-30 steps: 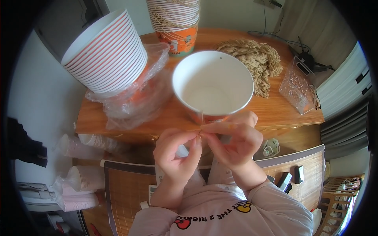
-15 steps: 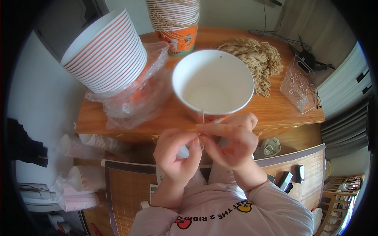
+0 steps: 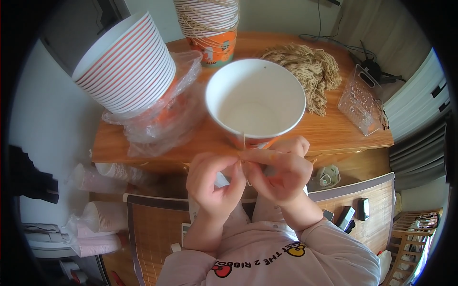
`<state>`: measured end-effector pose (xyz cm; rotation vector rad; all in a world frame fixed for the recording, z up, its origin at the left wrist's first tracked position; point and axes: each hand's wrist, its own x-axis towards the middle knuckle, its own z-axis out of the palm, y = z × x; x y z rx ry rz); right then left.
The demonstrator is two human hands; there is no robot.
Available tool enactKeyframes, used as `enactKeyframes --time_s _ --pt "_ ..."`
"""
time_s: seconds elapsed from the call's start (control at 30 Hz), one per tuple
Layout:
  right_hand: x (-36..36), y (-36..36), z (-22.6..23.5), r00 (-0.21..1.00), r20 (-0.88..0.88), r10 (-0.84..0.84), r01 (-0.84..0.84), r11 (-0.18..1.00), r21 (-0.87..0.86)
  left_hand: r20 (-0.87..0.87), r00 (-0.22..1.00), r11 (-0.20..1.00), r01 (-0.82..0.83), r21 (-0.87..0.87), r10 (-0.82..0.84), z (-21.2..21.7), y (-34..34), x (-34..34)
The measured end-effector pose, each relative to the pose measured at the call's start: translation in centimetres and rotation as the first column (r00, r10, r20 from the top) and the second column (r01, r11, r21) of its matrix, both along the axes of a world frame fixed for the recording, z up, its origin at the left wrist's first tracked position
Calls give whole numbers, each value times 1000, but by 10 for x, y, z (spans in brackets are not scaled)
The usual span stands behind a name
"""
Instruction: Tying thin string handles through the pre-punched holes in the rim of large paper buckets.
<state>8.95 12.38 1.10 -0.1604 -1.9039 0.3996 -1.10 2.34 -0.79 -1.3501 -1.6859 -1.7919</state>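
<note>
A large white paper bucket with an orange outside stands open at the table's near edge. A thin beige string runs down from its near rim to my fingers. My left hand and my right hand meet just below the rim, and both pinch the string between thumb and forefinger. The right hand also lies against the bucket's lower side. The string's ends are hidden among my fingers.
A tilted stack of white buckets sits in a plastic bag at the left. Another stack stands behind, a pile of beige strings and a clear plastic box to the right on the wooden table.
My fingers have shifted slightly around the string. The bucket has stayed in place.
</note>
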Motion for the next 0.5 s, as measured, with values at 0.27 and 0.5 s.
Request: enactKeyframes --time_s 0.27,0.5 --pt "3 0 0 999 4 47 -47 999 -7 -33 999 1000 -21 13 22 -1 0 1" --pt "-2 7 -7 998 -34 56 -54 996 68 -81 993 995 -88 48 92 0 3 2"
